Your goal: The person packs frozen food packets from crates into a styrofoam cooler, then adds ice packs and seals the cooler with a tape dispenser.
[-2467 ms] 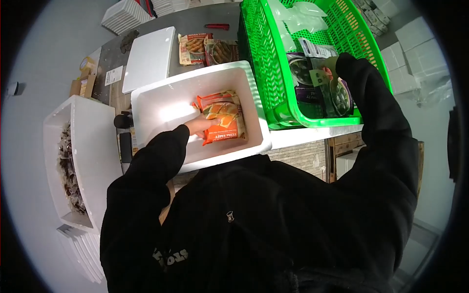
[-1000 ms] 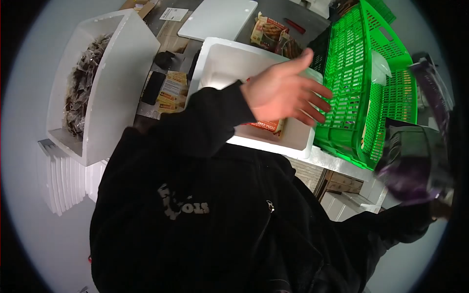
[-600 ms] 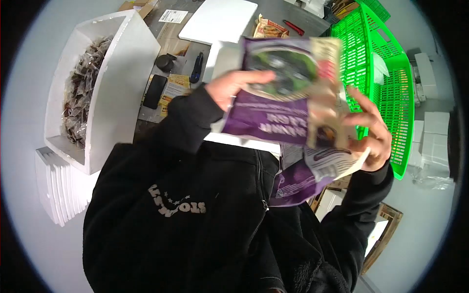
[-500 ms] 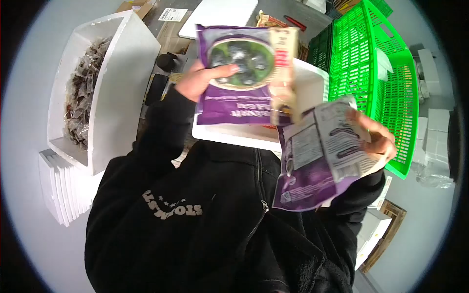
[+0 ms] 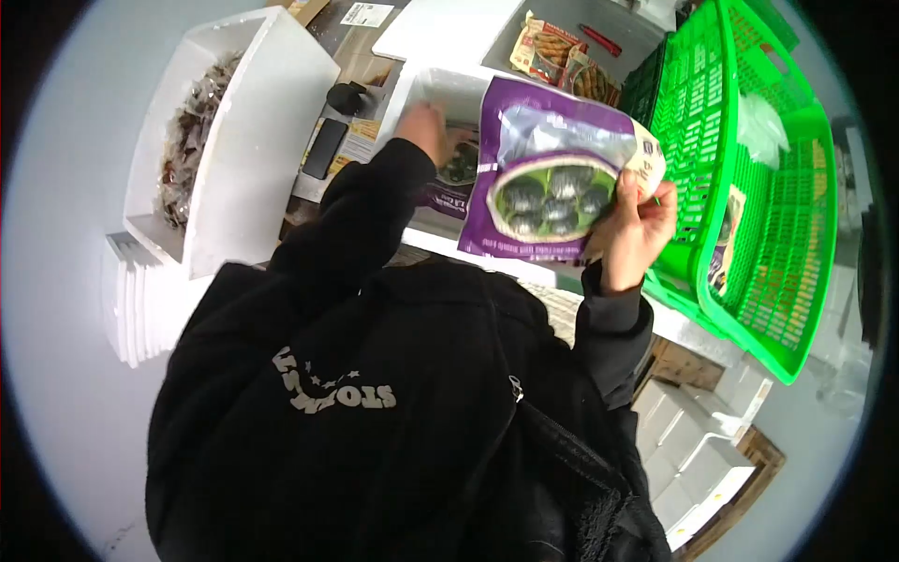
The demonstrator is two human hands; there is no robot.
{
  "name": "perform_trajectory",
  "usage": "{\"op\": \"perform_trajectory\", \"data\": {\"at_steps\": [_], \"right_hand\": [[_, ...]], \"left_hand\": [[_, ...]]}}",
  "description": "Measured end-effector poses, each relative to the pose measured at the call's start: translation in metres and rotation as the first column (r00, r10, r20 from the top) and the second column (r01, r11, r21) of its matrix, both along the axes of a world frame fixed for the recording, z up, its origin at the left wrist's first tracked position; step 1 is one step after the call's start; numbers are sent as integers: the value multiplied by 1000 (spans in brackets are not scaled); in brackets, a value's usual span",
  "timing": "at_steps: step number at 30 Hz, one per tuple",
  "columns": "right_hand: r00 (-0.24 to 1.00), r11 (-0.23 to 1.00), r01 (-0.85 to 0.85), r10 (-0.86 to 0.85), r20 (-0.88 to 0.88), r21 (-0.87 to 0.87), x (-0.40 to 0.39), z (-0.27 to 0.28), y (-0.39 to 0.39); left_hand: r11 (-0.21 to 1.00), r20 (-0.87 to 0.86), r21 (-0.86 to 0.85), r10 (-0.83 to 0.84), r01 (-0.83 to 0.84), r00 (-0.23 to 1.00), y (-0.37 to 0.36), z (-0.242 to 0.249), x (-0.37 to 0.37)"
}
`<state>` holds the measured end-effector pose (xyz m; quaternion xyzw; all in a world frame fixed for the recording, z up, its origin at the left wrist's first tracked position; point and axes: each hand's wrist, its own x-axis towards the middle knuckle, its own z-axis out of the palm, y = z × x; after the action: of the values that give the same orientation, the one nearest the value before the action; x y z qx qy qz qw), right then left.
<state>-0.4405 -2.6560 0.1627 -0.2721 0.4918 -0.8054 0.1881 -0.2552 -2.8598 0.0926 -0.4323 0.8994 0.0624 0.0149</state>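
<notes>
My right hand (image 5: 639,228) pinches the edge of a purple food packet (image 5: 548,173). Its front faces up, with dark round pieces pictured on a green leaf in a basket. The packet hangs over the right part of a white foam box (image 5: 421,80) and hides much of it. Inside that box, at the left, lies another purple packet (image 5: 449,197). Beside this second packet, my left hand (image 5: 426,131) is in the box, smeared by motion, so its fingers cannot be made out.
Left stands a foam box (image 5: 267,140) of small clear-wrapped pieces. A phone (image 5: 324,148) and a black round object (image 5: 346,97) lie nearby. Behind are a foam lid (image 5: 440,28), orange-red packets (image 5: 543,47) and a red pen (image 5: 599,39). A green basket (image 5: 707,169) holding a purple packet stands right.
The left hand's packet now lies in the foam box, and that hand is blurred beside it. My right hand has moved inward and up, its packet now front side up. The view has shifted.
</notes>
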Motion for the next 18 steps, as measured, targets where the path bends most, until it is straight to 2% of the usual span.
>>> {"op": "perform_trajectory", "data": {"at_steps": [1,2,3,4,5,6,7,8,9,10,11,12,13,14,15,16,17,18], "right_hand": [[999,998,31,-33,32,59,-3,-12,-1],[997,991,54,-61,56,123,-5,-23,-5],[988,982,63,-86,125,180,-4,-31,-11],[976,999,38,-32,216,-24,3,-40,-25],[975,999,-24,18,220,26,8,-43,-31],[973,994,-81,62,224,76,13,-41,-34],[993,948,-100,112,-22,303,22,-27,-33],[949,851,-42,197,-245,524,26,-5,-23],[811,843,88,249,-530,531,25,22,-2],[767,838,59,310,-561,543,23,61,23],[719,832,29,367,-590,554,21,100,47],[749,825,-64,412,-519,561,-2,130,71],[773,812,-155,454,-444,562,-26,159,96],[808,752,158,274,-522,640,-45,187,99],[625,697,390,279,-729,602,-92,196,84],[526,658,441,361,-770,610,-132,196,69],[365,564,545,507,-781,621,-193,177,62],[499,292,587,603,-622,755,-235,147,55]], "left_hand": [[918,-364,397,161,-3,917,-6,13,5],[690,-567,711,446,137,693,-14,24,14],[349,-536,839,658,417,529,-6,56,21],[344,-536,840,647,419,543,2,49,21],[384,-595,799,614,463,518,11,32,18],[373,-587,805,608,461,534,28,53,11],[362,-580,811,601,459,551,44,74,4],[387,-660,739,578,551,480,42,66,3],[330,-638,749,595,574,489,34,60,4],[271,-615,754,613,599,497,22,53,7],[312,-627,767,547,560,554,12,44,10],[364,-630,776,491,516,601,4,32,13],[555,-629,728,306,403,715,-10,13,14],[731,-560,614,138,298,817,-16,-2,13],[945,-402,322,83,57,912,0,4,9],[943,-415,327,86,60,906,15,14,3],[975,-271,223,37,26,962,26,27,-6],[994,-111,111,3,10,994,32,33,-10]]}}
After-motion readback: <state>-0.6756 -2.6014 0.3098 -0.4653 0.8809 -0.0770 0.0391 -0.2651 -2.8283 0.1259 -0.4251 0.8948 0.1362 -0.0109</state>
